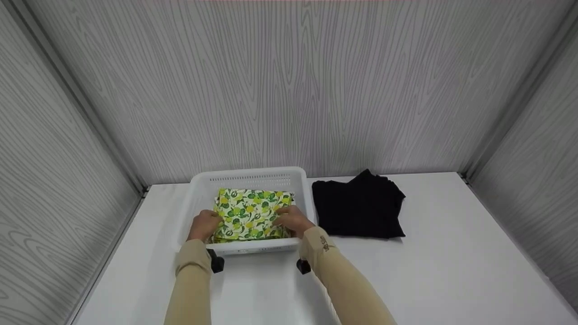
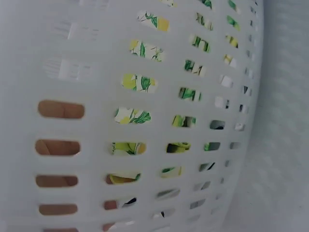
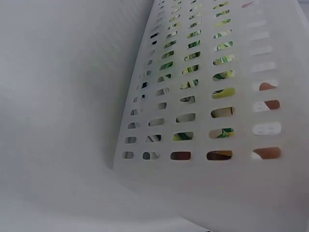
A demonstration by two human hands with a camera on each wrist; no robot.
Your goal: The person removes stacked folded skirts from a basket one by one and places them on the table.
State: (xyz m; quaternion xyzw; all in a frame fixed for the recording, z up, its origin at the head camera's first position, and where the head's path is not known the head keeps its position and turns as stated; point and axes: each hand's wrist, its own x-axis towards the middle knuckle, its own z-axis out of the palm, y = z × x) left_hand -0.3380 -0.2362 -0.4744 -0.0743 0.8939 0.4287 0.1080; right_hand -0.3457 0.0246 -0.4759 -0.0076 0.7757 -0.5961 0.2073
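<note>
A folded cloth printed with lemons and green leaves (image 1: 253,212) lies inside a white plastic basket (image 1: 248,248), on top of other folded fabric whose edges peek out. My left hand (image 1: 205,223) reaches over the near rim and grips the cloth at its left edge. At the right edge, my right hand (image 1: 292,219) holds it with bent fingers, fingertips over the print. In the left wrist view, skin and the lemon print (image 2: 140,83) show through the slots of the basket wall. The right wrist view also shows parts of the fingers (image 3: 267,153) through the slots.
A black folded garment (image 1: 359,207) lies on the white table (image 1: 433,271) just right of the basket. Grey wood-grain panels (image 1: 289,90) close off the back and both sides. The basket stands near the back panel.
</note>
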